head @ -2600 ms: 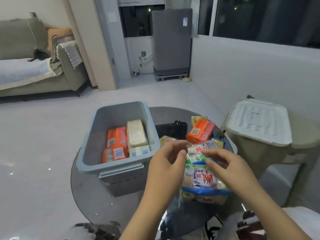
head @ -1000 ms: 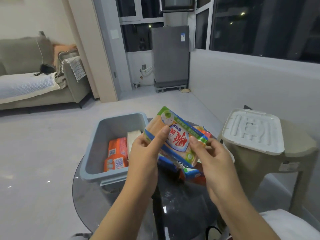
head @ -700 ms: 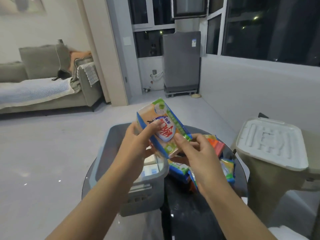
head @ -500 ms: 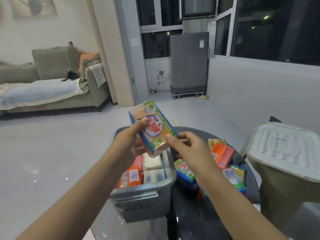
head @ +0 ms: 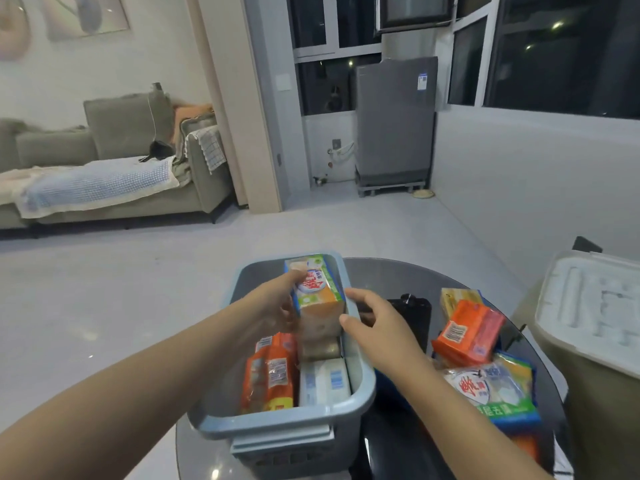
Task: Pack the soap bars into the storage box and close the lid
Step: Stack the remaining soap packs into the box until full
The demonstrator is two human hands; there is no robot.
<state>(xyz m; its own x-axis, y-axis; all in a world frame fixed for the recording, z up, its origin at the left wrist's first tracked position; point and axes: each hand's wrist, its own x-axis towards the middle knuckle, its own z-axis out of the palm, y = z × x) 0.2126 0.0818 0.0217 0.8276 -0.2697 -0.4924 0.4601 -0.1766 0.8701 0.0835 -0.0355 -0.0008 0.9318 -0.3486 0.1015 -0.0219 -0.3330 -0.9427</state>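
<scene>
A grey storage box stands open on a round dark glass table. Inside it lie orange soap packs and white bars. My left hand holds a green, blue and orange soap pack tilted inside the box, against its right wall. My right hand is at the pack's right side, over the box rim, fingers touching it. On the table to the right lie an orange soap pack, a yellow one and a green and blue multipack.
The white box lid rests on a beige stool at the right. A black object lies on the table behind my right hand. A grey sofa stands far left, a grey appliance at the back.
Both hands lifted the soap pack off the pile on the table, carried it left over the box and lowered it inside against the right wall.
</scene>
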